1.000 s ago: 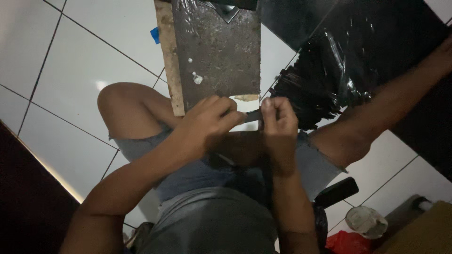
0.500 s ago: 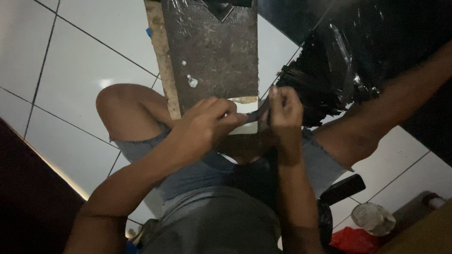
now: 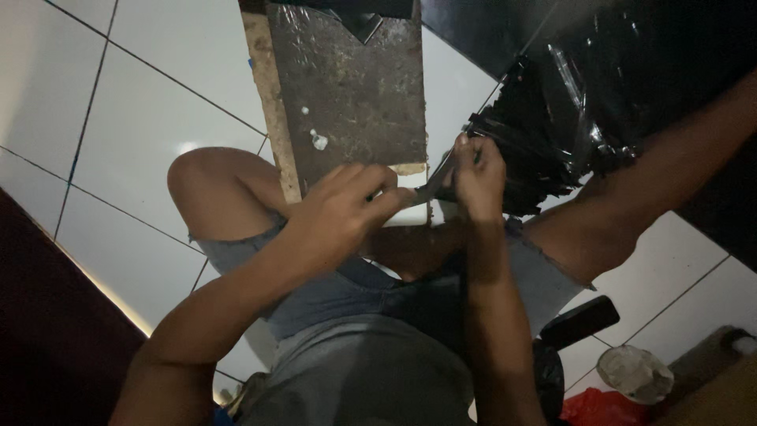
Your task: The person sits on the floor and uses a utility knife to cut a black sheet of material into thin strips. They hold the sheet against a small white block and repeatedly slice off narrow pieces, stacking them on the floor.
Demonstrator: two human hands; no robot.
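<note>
The person sat on the white tiled floor [image 3: 134,126] with knees apart, both hands meeting at the middle of the frame. The left hand [image 3: 339,217] was curled narrow, its fingertips pinching one end of a thin dark strip [image 3: 432,188]. The right hand [image 3: 475,170] was closed tight on the other end, raised a little higher. Just above the hands, at top centre, lay a worn wooden board [image 3: 355,95]. A heap of black plastic [image 3: 568,118] filled the upper right, near the right hand.
</note>
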